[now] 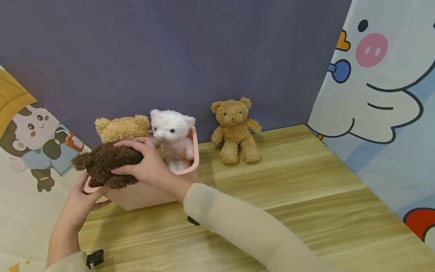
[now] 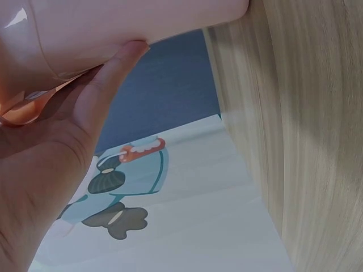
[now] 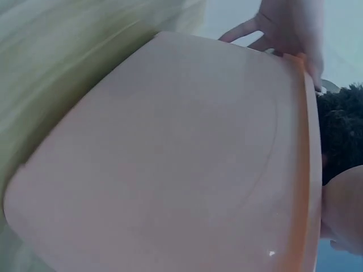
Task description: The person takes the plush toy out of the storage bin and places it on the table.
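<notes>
My right hand (image 1: 151, 162) grips a dark brown plush toy (image 1: 105, 162), its fingers and thumb spread around the furry body at the left end of a pink plastic bin (image 1: 144, 196). At that same end, my left hand (image 1: 76, 202) holds the bin's rim; the left wrist view shows one digit (image 2: 105, 82) lying along the outer wall. Inside the bin a white plush bear (image 1: 173, 132) sits upright at the right, facing out. A tan plush bear (image 1: 123, 128) stands behind the brown toy, its lower body hidden.
Another tan teddy bear (image 1: 234, 132) sits on the wooden table (image 1: 289, 181), right of the bin, leaning near the dark blue-grey back panel (image 1: 204, 56). Printed cartoon panels (image 1: 384, 87) flank the table on both sides.
</notes>
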The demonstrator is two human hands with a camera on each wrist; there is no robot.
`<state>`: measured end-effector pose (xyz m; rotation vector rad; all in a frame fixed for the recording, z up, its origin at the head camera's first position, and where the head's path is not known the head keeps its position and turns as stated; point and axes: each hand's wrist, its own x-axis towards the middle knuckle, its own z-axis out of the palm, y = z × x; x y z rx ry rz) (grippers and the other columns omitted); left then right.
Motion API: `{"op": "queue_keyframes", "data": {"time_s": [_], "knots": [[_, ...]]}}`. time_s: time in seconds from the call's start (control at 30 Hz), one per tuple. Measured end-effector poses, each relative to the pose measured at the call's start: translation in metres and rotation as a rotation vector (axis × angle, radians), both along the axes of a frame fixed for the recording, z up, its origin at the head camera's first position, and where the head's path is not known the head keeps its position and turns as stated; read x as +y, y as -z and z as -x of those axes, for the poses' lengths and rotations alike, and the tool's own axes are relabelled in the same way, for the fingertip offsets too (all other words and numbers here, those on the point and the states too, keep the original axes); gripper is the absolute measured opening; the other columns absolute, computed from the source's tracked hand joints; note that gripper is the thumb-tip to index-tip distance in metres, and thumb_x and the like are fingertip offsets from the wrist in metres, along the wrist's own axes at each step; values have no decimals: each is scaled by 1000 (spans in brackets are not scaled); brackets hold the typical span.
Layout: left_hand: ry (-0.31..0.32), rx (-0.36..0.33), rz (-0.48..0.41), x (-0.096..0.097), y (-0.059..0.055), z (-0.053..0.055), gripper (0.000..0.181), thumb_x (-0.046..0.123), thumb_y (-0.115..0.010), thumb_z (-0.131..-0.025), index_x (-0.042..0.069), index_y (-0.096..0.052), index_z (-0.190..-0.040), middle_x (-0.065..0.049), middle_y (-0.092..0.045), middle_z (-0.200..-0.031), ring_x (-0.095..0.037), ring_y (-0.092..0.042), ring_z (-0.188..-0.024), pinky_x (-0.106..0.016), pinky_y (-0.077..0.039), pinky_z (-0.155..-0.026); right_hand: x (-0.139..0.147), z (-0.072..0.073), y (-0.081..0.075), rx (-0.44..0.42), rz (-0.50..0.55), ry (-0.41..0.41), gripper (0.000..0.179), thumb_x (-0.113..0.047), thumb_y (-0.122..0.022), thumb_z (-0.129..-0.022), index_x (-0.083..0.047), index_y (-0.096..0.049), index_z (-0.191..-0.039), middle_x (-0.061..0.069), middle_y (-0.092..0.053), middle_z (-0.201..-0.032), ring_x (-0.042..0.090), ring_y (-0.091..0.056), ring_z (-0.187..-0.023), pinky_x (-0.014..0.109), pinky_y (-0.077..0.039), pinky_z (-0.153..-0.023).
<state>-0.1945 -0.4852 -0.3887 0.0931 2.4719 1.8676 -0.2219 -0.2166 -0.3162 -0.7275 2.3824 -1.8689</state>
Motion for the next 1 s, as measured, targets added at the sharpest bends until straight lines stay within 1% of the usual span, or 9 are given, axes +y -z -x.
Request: {"op": "queue_keyframes", "data": {"time_s": [0.1, 0.27, 0.33, 0.47, 0.57, 0.63, 0.7, 0.87, 1.0], "knots": [[-1, 2, 4, -1, 0, -1, 89, 14, -63, -108, 42, -6, -171, 0, -5, -181, 7, -70, -100, -29, -68, -75, 3, -6, 2, 28, 17, 16, 55, -36, -90, -87, -48, -67, -136, -17, -43, -151, 4, -42, -141, 41, -49, -116], [9, 15, -5, -2, -2, -3, 90, 12, -64, -108, 39, -7, -172, 20, -56, -144, 3, -73, -98, -29, -68, -74, 11, -14, 0, 100, 64, 56, 56, -34, -92, -85, -45, -69, -134, -16, -45, -150, 0, -40, -141, 43, -45, -120], [12, 19, -22, -1, -2, -3, 91, 11, -64, -107, 37, -7, -172, 34, -59, -125, 3, -73, -99, -29, -68, -74, 15, -16, -3, 131, 96, 62, 56, -31, -93, -84, -42, -70, -135, -14, -47, -149, -2, -39, -140, 42, -45, -120], [-5, 12, -31, 0, -3, -4, 91, 10, -66, -106, 33, -9, -172, 31, -68, -122, 10, -69, -101, -29, -68, -73, 26, -20, -10, 175, 196, 64, 59, -22, -93, -84, -34, -71, -137, -11, -49, -146, -4, -39, -138, 39, -42, -122], [-22, -12, 6, 1, -3, -5, 93, 14, -66, -107, 33, -3, -173, 8, -49, -164, 15, -65, -102, -29, -68, -74, 38, -22, -16, 188, 300, 86, 61, -15, -93, -84, -29, -70, -138, -10, -48, -146, -3, -41, -137, 39, -39, -125], [-34, -29, 42, 2, -3, -4, 95, 18, -66, -107, 36, 1, -172, -3, -10, -181, 18, -62, -102, -30, -69, -76, 47, -23, -19, 196, 368, 118, 61, -13, -93, -83, -28, -70, -138, -11, -49, -148, -2, -43, -138, 41, -37, -127], [-43, -44, 73, 3, -4, -3, 96, 21, -66, -107, 40, 4, -171, -11, 23, -178, 20, -58, -102, -30, -69, -76, 56, -23, -21, 207, 422, 163, 62, -11, -93, -82, -27, -69, -138, -12, -52, -149, 0, -43, -141, 45, -29, -131], [-54, -50, 86, 4, -3, -1, 97, 22, -67, -107, 42, 3, -171, -19, 21, -177, 22, -54, -102, -30, -68, -75, 73, -25, -15, 210, 598, 222, 64, 0, -90, -81, -17, -68, -139, -4, -57, -149, 11, -50, -141, 43, -40, -128], [-54, -46, 74, 4, -4, 0, 97, 22, -67, -106, 41, 3, -171, -27, 15, -177, 19, -52, -103, -31, -69, -76, 83, -30, -8, 110, 796, 201, 64, 9, -82, -86, -16, -63, -142, -1, -55, -152, 20, -59, -136, 37, -57, -112]]}}
